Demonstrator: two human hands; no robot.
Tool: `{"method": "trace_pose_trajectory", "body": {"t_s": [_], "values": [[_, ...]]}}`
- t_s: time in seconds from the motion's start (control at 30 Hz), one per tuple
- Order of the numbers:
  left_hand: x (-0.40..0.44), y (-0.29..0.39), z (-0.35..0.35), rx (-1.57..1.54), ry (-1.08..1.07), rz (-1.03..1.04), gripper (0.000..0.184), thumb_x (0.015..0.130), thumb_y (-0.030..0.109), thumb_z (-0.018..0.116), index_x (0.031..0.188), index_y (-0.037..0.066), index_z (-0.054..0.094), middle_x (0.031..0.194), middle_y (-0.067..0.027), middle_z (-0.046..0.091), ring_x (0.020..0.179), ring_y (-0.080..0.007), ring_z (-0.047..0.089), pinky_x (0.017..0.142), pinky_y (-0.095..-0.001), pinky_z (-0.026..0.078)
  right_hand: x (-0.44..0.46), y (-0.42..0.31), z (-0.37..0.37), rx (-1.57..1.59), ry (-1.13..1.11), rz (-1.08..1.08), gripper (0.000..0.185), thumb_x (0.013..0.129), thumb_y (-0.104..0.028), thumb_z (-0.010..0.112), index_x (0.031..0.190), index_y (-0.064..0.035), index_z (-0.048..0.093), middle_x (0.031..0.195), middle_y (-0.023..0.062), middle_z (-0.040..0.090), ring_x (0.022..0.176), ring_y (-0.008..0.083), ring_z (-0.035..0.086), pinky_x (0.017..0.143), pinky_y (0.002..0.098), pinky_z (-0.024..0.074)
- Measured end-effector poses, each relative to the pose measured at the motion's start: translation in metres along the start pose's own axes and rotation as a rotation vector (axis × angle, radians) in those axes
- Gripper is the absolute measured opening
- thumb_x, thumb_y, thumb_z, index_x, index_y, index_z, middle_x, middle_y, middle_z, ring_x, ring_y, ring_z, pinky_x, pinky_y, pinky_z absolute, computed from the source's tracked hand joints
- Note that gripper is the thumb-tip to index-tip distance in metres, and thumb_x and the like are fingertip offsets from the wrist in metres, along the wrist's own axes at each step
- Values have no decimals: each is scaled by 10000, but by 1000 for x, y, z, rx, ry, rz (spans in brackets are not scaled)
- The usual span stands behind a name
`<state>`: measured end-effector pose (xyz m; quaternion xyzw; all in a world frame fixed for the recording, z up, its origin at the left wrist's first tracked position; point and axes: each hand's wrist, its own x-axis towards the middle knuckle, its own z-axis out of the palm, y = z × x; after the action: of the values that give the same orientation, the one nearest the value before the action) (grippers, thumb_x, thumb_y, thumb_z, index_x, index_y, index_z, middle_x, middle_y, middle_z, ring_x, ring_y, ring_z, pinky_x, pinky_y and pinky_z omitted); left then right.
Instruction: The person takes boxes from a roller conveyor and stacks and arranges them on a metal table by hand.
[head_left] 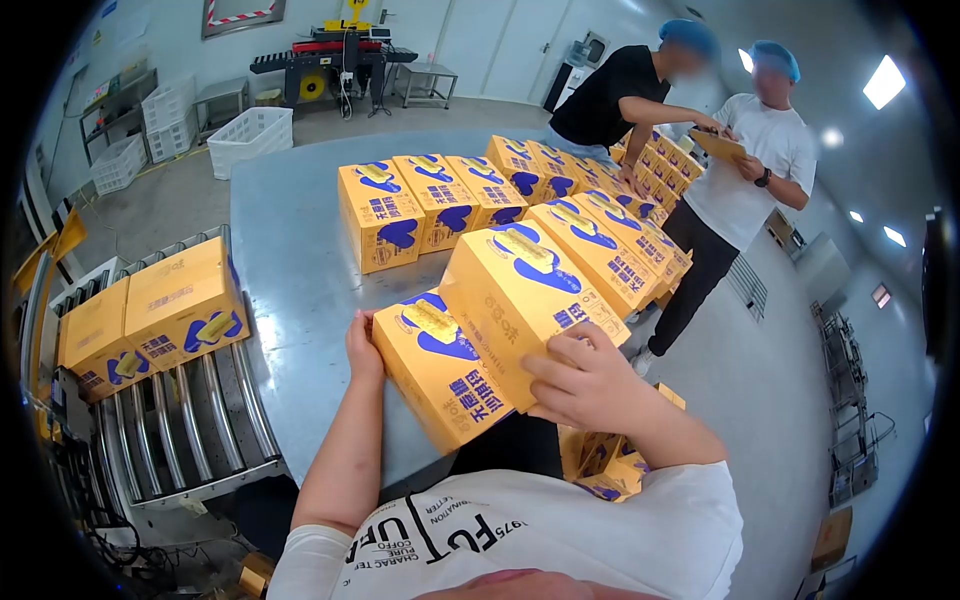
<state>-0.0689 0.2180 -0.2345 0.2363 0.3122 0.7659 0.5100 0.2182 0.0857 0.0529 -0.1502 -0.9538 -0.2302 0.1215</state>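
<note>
Two yellow boxes with blue print are between my hands at the near edge of the metal table. My left hand (365, 345) presses on the left side of the lower box (430, 370), fingers partly hidden behind it. My right hand (585, 375) has its bent fingers against the near side of the upper box (520, 290), which is tilted and overlaps the lower one. Just beyond them stand rows of similar yellow boxes (380, 215) on the table, with more boxes (600, 250) close behind the upper box.
At the left, a roller conveyor (205, 420) carries two yellow boxes (185, 300). Open boxes (605, 460) lie below my right arm. Two people (625, 100) in blue caps stand beyond the table, one holding a clipboard (718, 147). White crates (250, 140) sit on the floor.
</note>
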Motion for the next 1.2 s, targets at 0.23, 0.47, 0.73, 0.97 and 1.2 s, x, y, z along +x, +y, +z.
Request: {"method": "trace_pose_trajectory", "body": {"t_s": [0.23,0.47,0.73,0.97,1.2], "values": [[0,1,1,-36,-8,-7,546,1111,380,368,971,-33,695,909,-107,729,828,-175,667,812,-318,515,14,3,-19,155,-150,111,352,791,-432,801,853,-103,691,1111,43,657,1144,287,539,1024,507,421],[5,-6,-3,-36,-16,15,541,1111,380,373,967,-25,702,896,-92,729,813,-166,658,801,-309,508,50,13,-31,200,-240,55,479,819,-547,780,933,-86,723,1026,57,636,1083,265,547,990,447,419],[4,-6,0,-2,-11,7,527,1108,373,391,968,-23,708,900,-89,726,827,-160,653,803,-310,501,116,24,-31,208,-338,-103,486,823,-529,788,1051,-102,736,1061,71,662,1100,265,589,986,427,429],[-1,-2,2,123,7,66,495,1101,355,423,977,-27,713,921,-107,721,850,-179,644,833,-326,496,251,91,31,128,-496,25,601,769,-444,860,1249,-128,683,1216,128,694,1154,334,647,1000,465,479],[-4,7,13,201,-10,108,476,1090,342,453,979,-44,709,930,-113,725,865,-176,646,834,-315,497,344,104,200,27,-569,14,1285,556,-452,982,1620,-197,308,1488,219,511,1385,391,509,1090,460,472]]}}
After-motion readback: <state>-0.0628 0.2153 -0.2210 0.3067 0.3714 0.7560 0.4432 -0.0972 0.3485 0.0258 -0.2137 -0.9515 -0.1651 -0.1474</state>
